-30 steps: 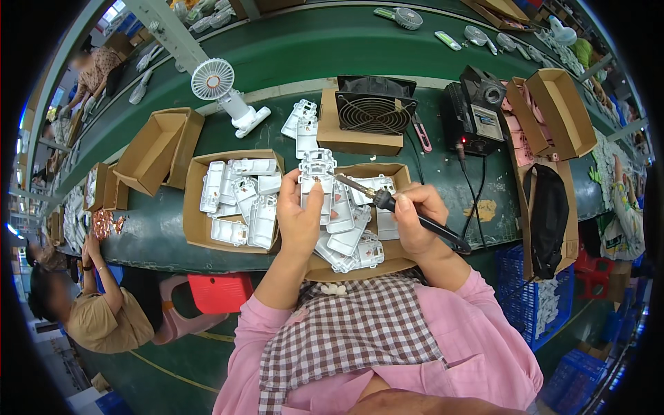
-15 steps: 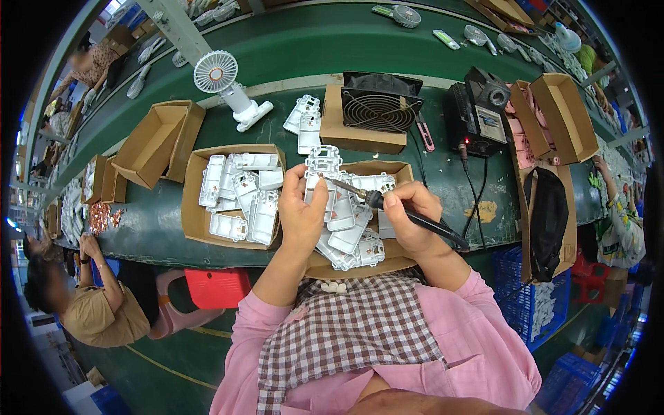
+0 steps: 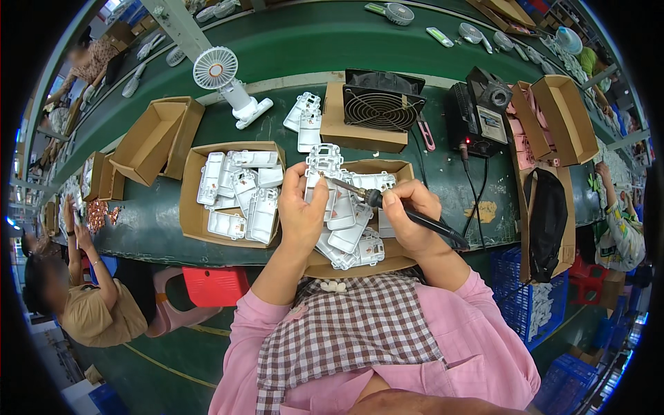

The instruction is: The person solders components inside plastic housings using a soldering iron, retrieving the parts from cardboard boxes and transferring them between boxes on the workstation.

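Left hand (image 3: 302, 211) is clamped around a white plastic housing (image 3: 324, 160), holding it upright over the cardboard box (image 3: 398, 168) right in front of the person. Right hand (image 3: 409, 216) grips a soldering iron (image 3: 387, 206) pen-style, tip resting on the housing's near face, just right of the left thumb.

The housing looks like thin moulded plastic to me: light, stiff, probably a bit slick, and I'd guess it marks or melts fast if the hot tip wanders. Holding it by the lower edges, away from the tip, seems like the sane grip, and that's roughly where the fingers sit.

That box is heaped with more white housings. Left of it sits a second box (image 3: 192, 207) with a tidier batch. Behind the first box there's a black grille fan (image 3: 382, 102) on a carton, and right of that fan a black soldering station (image 3: 477, 117) with a cable trailing down the green table (image 3: 443, 173).

Hard to make out: the actual joint being touched, since it's tiny and half covered by the thumb. The left palm hides the housing's lower half, and the iron's cord vanishes behind the right wrist.
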A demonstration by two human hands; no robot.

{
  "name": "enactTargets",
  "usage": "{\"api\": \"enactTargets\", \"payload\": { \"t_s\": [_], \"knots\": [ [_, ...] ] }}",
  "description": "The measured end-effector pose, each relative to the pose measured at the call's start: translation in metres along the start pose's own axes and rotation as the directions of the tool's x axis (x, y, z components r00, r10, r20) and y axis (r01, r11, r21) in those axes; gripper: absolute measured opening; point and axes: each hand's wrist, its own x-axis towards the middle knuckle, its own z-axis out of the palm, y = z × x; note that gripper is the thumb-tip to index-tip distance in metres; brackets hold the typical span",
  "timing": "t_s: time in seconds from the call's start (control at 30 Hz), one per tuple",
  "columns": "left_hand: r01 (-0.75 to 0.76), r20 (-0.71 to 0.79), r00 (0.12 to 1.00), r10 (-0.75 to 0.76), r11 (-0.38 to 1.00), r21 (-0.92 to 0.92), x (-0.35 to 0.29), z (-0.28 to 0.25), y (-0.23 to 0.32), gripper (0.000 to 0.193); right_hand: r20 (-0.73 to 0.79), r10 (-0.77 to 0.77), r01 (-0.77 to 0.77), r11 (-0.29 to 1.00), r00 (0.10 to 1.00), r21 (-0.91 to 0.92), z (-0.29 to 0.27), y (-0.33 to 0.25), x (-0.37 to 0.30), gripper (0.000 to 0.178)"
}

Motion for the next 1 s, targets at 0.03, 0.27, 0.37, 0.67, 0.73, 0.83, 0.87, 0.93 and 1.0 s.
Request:
{"api": "enactTargets", "payload": {
  "t_s": [0.03,0.27,0.37,0.67,0.73,0.83,0.87,0.93,1.0],
  "knots": [
    [0.006,0.004,1.000,-0.006,1.000,-0.006,0.000,0.000,0.001,0.029,-0.004,0.005,-0.005,1.000,1.000,0.004,0.000,0.000,0.000,0.012],
    [0.001,0.012,1.000,-0.001,1.000,-0.002,0.000,-0.001,0.000,0.030,-0.061,0.037,-0.031,0.995,0.997,0.100,0.001,0.001,-0.003,0.012],
    [0.016,0.017,1.000,-0.016,0.999,0.028,0.000,-0.002,-0.004,0.030,-0.048,0.083,-0.077,0.991,0.995,0.114,-0.002,0.002,-0.003,0.011],
    [-0.097,0.034,0.995,0.094,0.990,0.104,0.002,-0.003,-0.011,0.029,-0.008,0.060,-0.059,0.994,0.998,0.096,-0.002,0.003,-0.001,0.012],
    [-0.113,0.035,0.993,0.110,0.987,0.111,0.002,-0.003,-0.011,0.029,0.005,0.047,-0.047,0.997,0.999,0.065,-0.002,0.002,0.000,0.012],
    [-0.106,0.036,0.994,0.103,0.989,0.104,0.002,-0.003,-0.011,0.029,0.011,0.040,-0.040,0.998,0.999,0.046,-0.001,0.000,0.001,0.012],
    [-0.084,0.035,0.996,0.081,0.992,0.091,0.001,-0.004,-0.011,0.029,0.011,0.040,-0.041,0.998,0.999,0.046,-0.001,0.001,0.001,0.012],
    [-0.073,0.034,0.997,0.071,0.994,0.085,0.001,-0.002,-0.008,0.029,0.007,0.047,-0.047,0.998,0.999,0.043,-0.001,0.001,0.000,0.012],
    [-0.063,0.033,0.998,0.061,0.995,0.079,0.000,-0.002,-0.007,0.029,0.002,0.065,-0.065,0.996,0.998,0.058,0.000,0.000,0.001,0.012]
  ]
}}
